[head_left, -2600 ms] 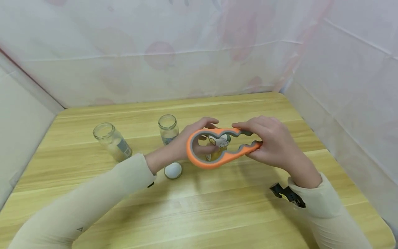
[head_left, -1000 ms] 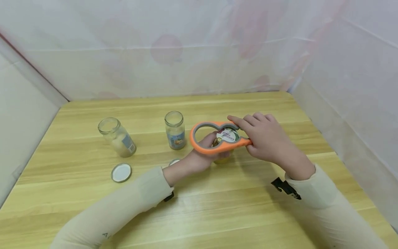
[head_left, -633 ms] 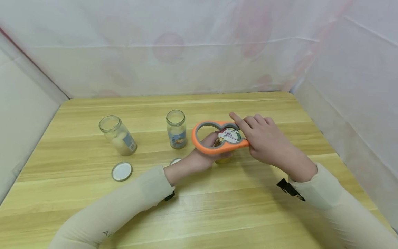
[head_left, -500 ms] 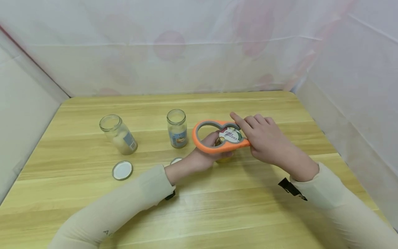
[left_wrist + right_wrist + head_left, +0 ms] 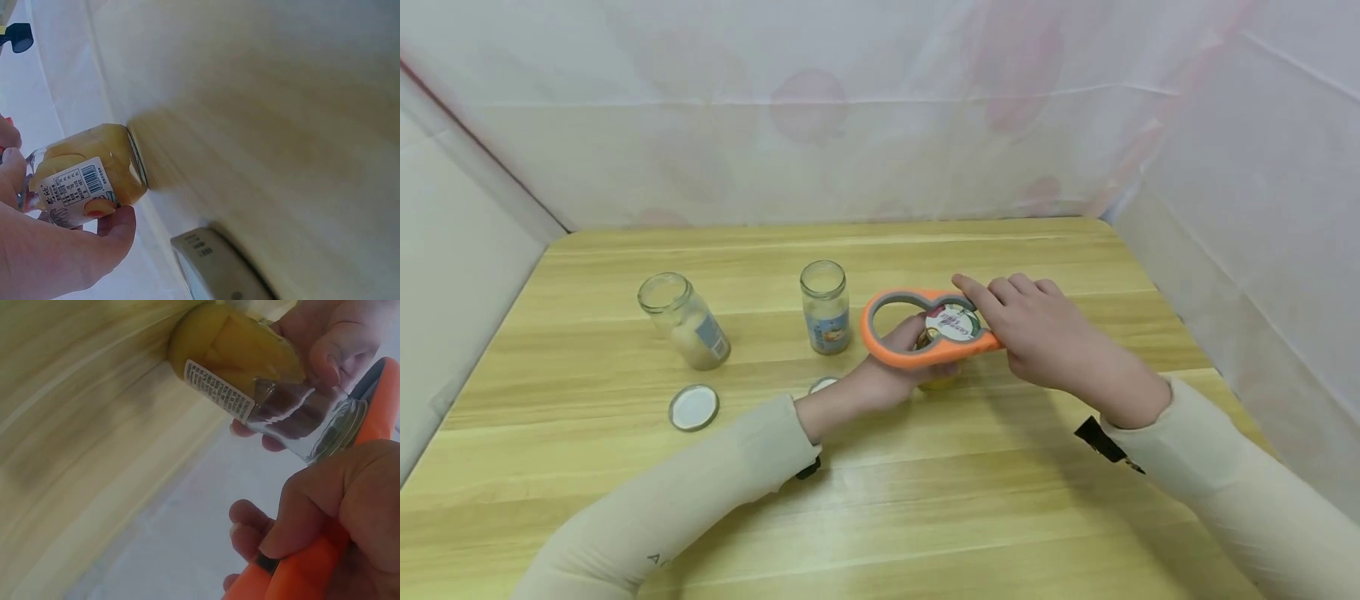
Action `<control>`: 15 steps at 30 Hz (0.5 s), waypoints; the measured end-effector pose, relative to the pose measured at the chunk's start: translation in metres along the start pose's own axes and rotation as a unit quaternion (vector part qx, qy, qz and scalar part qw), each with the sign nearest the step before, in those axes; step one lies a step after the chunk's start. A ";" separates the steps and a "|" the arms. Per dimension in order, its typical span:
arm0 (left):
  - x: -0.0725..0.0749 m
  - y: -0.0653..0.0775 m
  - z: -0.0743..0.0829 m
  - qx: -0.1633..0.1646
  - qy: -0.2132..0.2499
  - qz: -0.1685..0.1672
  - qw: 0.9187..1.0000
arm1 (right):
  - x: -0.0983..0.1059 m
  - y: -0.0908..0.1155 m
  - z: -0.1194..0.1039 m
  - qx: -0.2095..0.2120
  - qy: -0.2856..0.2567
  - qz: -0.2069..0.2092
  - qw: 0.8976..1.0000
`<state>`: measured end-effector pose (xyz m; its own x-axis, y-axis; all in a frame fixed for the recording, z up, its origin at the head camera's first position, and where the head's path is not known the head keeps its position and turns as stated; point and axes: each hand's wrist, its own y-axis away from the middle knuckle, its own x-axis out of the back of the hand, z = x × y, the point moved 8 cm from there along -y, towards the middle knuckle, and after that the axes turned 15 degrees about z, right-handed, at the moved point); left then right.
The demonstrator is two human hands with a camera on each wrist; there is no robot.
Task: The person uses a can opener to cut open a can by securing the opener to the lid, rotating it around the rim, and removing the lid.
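Note:
My left hand grips a glass jar of yellow fruit around its side, thumb and fingers on opposite sides. The jar stands on the table, its printed lid facing up. My right hand holds an orange jar opener by its handle ends, index finger extended. The opener's smaller, grey-lined, toothed opening surrounds the lid; its larger round opening lies to the left, over my left thumb. In the right wrist view the clear neck of the jar reaches into the opener. The handle ends are mostly hidden in my right palm.
Left of my hands stand two open glass jars, one partly filled with pale contents, the other with a blue label. A loose lid lies before the left jar. Another lid is partly covered by my left forearm.
Since the earliest frame, the opener has come down around the lid, and my left hand has moved lower around the jar. The left loose lid has come into view. Lately the hands barely move.

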<state>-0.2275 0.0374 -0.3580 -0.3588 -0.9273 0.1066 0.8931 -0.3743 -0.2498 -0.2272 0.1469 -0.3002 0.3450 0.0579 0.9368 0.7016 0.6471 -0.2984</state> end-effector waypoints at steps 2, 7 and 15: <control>0.001 0.001 -0.001 0.003 0.005 -0.003 1.000 | -0.001 -0.001 0.000 -0.004 -0.001 -0.007 1.000; 0.004 0.007 0.006 0.013 0.021 -0.012 1.000 | -0.004 -0.005 0.000 -0.005 -0.013 0.015 1.000; 0.006 0.007 0.020 0.005 0.017 -0.023 1.000 | -0.003 -0.008 0.003 -0.014 -0.021 0.067 0.997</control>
<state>-0.2183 0.0293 -0.3400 -0.4080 -0.9090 0.0847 0.8780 -0.4161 -0.2364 -0.2358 0.1437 -0.2995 0.4108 0.1734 0.8951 0.6691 0.6095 -0.4252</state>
